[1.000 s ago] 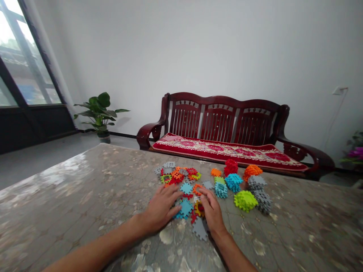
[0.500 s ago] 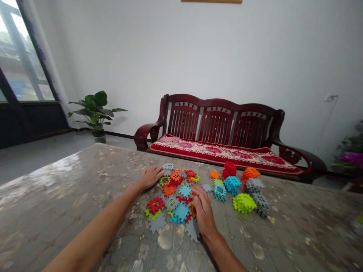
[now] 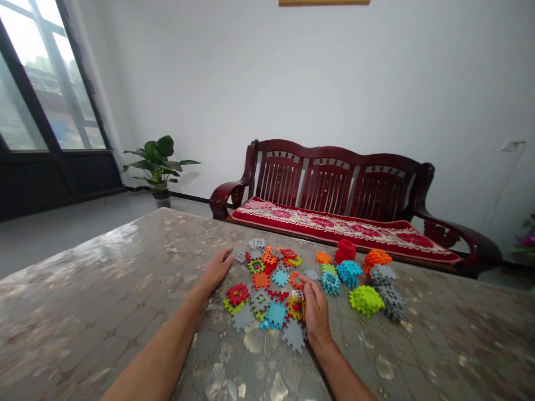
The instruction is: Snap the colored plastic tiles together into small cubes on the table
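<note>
Flat interlocking plastic tiles with toothed edges lie in a loose pile in front of me. My left hand [image 3: 219, 268] rests on the table at the pile's left edge, fingers loosely stretched out and holding nothing. My right hand [image 3: 316, 312] is at the pile's right side, its fingers bent round a small pale grey lattice tile [image 3: 297, 294]. An orange tile [image 3: 296, 279] lies by its fingertips, and a yellow tile [image 3: 297, 309] is beside the palm, partly covered. Light blue tiles [image 3: 276, 314], a red tile [image 3: 238, 294] and a grey tile [image 3: 295, 336] lie nearby.
Right of the pile stand stacks sorted by colour: lime green [image 3: 366, 301], blue [image 3: 349, 273], red [image 3: 345, 252], orange [image 3: 377, 259] and grey [image 3: 392, 302]. A patterned cover [image 3: 167, 256] lies over the table. Behind it is a wooden bench [image 3: 326, 184].
My right hand has shifted slightly right, and the pale grey lattice tile now shows at its fingers. My left hand has drawn slightly back from the pile. The view has turned left.
</note>
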{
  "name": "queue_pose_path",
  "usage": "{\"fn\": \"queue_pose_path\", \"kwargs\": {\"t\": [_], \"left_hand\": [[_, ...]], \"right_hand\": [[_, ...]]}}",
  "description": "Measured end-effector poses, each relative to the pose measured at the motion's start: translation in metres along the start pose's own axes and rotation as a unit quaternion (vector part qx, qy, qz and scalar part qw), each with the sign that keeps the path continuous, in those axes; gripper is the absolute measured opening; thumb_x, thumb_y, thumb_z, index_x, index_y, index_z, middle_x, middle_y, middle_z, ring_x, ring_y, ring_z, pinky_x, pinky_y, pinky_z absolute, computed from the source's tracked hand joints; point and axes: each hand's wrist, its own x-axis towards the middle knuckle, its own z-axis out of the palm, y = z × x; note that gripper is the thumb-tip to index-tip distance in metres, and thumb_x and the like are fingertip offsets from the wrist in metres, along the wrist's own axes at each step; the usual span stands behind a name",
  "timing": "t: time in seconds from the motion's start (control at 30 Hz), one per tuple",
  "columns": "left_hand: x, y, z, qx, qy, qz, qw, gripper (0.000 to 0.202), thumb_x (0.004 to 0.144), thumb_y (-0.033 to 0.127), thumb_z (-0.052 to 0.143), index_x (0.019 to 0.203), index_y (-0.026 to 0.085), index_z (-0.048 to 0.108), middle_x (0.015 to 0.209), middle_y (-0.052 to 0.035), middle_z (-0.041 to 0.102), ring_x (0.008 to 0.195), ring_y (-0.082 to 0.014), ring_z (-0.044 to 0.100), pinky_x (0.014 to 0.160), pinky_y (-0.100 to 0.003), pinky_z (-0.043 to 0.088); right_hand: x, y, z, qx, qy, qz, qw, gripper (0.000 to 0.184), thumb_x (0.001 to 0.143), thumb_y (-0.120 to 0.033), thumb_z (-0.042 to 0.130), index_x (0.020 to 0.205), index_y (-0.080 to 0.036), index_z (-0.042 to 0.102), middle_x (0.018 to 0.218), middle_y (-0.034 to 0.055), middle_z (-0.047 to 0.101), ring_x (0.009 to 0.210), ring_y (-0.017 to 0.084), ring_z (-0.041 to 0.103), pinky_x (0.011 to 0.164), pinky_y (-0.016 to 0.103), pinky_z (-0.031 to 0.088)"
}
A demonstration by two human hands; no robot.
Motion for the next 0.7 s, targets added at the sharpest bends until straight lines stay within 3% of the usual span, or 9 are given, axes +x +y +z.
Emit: {"fn": "queue_pose_path", "kwargs": {"t": [0.17,0.47,0.6,0.7], "left_hand": [[-0.014,-0.002,0.005,0.033,0.003,0.035,0.999,0.040,0.089,0.029,0.046,0.122,0.020,0.066,0.127,-0.0064,0.070,0.119,-0.0230,0.062,0.107,-0.036,0.043],[-0.005,-0.004,0.006,0.030,-0.003,0.043,0.999,0.037,0.089,0.028,0.047,0.118,0.020,0.069,0.124,-0.0061,0.071,0.116,-0.0235,0.063,0.103,-0.035,0.045],[-0.004,-0.007,0.009,0.032,-0.007,0.048,0.998,0.035,0.089,0.028,0.049,0.116,0.022,0.070,0.122,-0.0044,0.072,0.114,-0.0223,0.063,0.102,-0.034,0.044],[-0.005,-0.008,0.009,0.043,-0.002,0.048,0.998,0.035,0.089,0.029,0.049,0.115,0.021,0.070,0.121,-0.0057,0.072,0.114,-0.0235,0.063,0.102,-0.036,0.044]], "right_hand": [[-0.001,0.002,-0.002,-0.011,0.003,-0.001,1.000,0.038,0.087,-0.047,0.050,0.102,-0.020,0.072,0.111,0.0079,0.073,0.109,0.023,0.063,0.100,0.038,0.045],[-0.002,0.007,-0.001,-0.030,-0.003,0.010,1.000,0.033,0.078,-0.036,0.058,0.104,-0.020,0.071,0.113,0.0085,0.072,0.109,0.025,0.064,0.101,0.041,0.045],[-0.008,-0.012,-0.012,-0.099,-0.089,-0.040,0.990,0.036,0.071,-0.030,0.064,0.105,-0.022,0.073,0.118,0.0080,0.069,0.115,0.027,0.060,0.104,0.043,0.042],[-0.018,-0.026,-0.021,-0.192,-0.170,-0.074,0.964,0.054,0.063,-0.027,0.074,0.117,-0.029,0.070,0.127,0.0054,0.066,0.121,0.030,0.055,0.107,0.045,0.039]]}}
